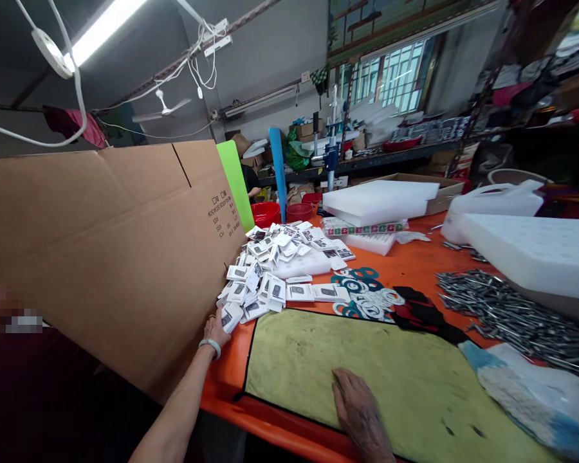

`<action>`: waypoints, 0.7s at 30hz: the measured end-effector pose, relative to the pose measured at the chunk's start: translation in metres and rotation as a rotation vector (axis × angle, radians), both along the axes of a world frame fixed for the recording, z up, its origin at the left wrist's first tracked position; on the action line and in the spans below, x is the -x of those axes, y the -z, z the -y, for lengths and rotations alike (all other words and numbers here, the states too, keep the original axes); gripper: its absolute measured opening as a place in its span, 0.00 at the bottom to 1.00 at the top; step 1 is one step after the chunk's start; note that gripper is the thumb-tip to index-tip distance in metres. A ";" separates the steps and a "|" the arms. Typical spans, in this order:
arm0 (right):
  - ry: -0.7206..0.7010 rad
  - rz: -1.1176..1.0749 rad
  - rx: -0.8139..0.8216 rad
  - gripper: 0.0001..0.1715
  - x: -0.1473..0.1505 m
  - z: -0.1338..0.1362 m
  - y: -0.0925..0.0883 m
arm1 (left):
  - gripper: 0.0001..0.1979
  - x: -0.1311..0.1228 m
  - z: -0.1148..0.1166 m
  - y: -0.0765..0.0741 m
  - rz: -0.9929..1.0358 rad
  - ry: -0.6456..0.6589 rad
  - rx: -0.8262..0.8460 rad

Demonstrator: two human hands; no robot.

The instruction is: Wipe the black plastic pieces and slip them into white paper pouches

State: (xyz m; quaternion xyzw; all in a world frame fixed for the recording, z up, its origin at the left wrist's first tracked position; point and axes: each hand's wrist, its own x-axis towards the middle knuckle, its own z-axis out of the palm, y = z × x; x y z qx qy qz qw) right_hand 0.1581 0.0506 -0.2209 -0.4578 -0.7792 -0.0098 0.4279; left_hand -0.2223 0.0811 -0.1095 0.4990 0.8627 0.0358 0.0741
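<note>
The person's left hand (215, 331) reached to the near edge of a heap of small printed white boxes (276, 292) on the orange worktop (231, 373), close beside the big cardboard carton (125, 257). Its fingers touched the nearest box (231, 317); whether they had closed around it could not be told. The right hand (359, 411) lay palm down on the yellow cloth (313, 354), fingers loosely extended and close together, with nothing visible in them. The step seemed to be picking up that one box. It called for a light pinch on opposite edges, so the card would not dent, and a draw toward the bare cloth rather than upward, since the boxes leaning against it could slide.
</note>
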 end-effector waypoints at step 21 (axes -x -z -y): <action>-0.030 -0.040 0.040 0.07 0.001 0.001 -0.007 | 0.41 -0.006 0.003 -0.012 0.101 0.053 -0.059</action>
